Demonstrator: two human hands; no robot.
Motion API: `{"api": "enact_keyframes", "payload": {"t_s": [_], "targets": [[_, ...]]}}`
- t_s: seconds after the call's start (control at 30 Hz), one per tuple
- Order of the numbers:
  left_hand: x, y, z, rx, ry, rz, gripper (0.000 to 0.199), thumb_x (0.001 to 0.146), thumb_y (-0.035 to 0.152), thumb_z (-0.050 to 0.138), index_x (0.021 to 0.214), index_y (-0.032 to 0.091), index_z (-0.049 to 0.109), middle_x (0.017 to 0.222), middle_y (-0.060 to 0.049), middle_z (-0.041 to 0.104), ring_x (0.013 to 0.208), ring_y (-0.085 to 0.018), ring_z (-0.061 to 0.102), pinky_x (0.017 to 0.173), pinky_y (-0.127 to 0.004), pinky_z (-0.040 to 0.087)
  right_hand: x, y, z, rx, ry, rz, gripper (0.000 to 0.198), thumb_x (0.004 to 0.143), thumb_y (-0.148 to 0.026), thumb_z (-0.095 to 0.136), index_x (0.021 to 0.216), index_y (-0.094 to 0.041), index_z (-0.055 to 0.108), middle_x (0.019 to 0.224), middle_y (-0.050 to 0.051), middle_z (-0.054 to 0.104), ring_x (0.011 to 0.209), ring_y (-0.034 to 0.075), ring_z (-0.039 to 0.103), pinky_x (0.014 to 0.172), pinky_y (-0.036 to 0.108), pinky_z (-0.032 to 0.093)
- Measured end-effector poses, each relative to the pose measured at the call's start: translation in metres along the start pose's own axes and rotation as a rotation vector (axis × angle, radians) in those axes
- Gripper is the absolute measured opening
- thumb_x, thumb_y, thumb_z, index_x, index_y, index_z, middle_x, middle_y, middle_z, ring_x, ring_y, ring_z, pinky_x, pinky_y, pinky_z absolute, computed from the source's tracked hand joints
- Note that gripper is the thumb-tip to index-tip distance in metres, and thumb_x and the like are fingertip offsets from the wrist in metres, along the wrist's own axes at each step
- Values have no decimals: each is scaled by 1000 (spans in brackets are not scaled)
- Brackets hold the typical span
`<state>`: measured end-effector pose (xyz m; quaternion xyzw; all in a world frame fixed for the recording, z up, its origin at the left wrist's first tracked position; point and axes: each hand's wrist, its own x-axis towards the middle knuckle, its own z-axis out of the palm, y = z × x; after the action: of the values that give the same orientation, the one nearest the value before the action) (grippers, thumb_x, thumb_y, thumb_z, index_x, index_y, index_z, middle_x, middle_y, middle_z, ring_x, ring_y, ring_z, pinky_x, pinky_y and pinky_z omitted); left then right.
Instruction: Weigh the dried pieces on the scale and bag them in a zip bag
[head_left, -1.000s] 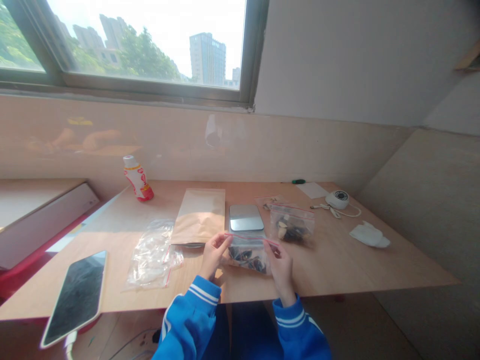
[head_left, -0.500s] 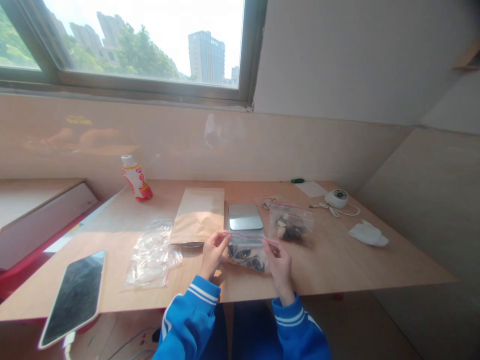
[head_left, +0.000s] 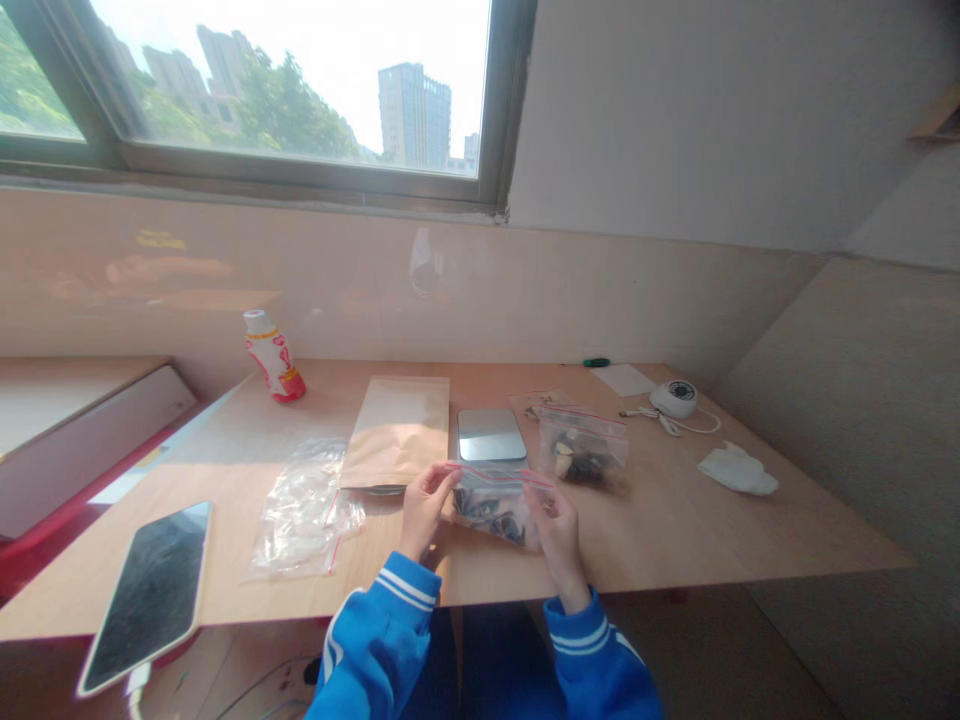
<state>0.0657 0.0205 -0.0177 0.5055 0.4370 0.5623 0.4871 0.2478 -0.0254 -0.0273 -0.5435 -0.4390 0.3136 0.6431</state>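
Note:
A clear zip bag (head_left: 491, 515) with a red-edged top and dark, dried-looking pieces inside is held near the front of the table. My left hand (head_left: 427, 505) pinches its top left corner between thumb and fingers. At the top right, my right hand (head_left: 553, 520) grips the same red strip. Just behind the bag lies a small scale (head_left: 491, 436) with a shiny metal top. A second zip bag (head_left: 583, 448), holding dark and pale pieces, rests to the right. Left of the scale is a flat brown paper pouch (head_left: 401, 430).
Flat clear bags (head_left: 300, 510) lie at left, near a phone (head_left: 154, 590) with a cable, overhanging the front edge. A bottle (head_left: 274, 358) stands at back left. Rightward are a small bag (head_left: 541, 402), a white camera-like device (head_left: 673, 398), a white crumpled item (head_left: 737, 468) and a green-handled tool (head_left: 596, 362).
My right hand has shifted slightly left, toward my left hand. The bag's red top edge, straight before, now bows and looks slacker. Both hands still hold the bag.

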Motion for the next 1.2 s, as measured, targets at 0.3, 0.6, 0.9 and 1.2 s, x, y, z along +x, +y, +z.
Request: {"api": "enact_keyframes", "payload": {"t_s": [0.3,0.6,0.9,1.2], "targets": [[-2,4,4,-98,-108,-56,34,72,37,69,99,16,68,93,-8,71,91,-22,63,86,-33,47,-2,2,1,62,-75,54,34,72,-45,69,90,-16,70,79,7,72,71,20,67,63,31,55],[-2,4,4,-118,-165,-90,26,71,37,71,86,16,69,86,-7,71,85,-21,64,80,-31,49,-2,2,2,38,-25,0,25,72,-40,70,82,-18,69,79,5,71,74,20,67,69,33,55],[-4,7,3,-116,-137,-81,22,69,34,73,79,15,70,79,-5,70,80,-19,63,78,-31,48,-3,-1,0,52,-51,4,22,75,-39,68,82,-18,68,77,3,70,73,18,66,70,31,54],[-5,4,0,-45,-89,-51,19,68,33,74,67,15,68,74,-4,68,76,-18,61,74,-28,46,-4,-4,0,16,-23,-12,22,74,-40,68,78,-18,67,70,2,69,67,17,65,65,30,54]]}}
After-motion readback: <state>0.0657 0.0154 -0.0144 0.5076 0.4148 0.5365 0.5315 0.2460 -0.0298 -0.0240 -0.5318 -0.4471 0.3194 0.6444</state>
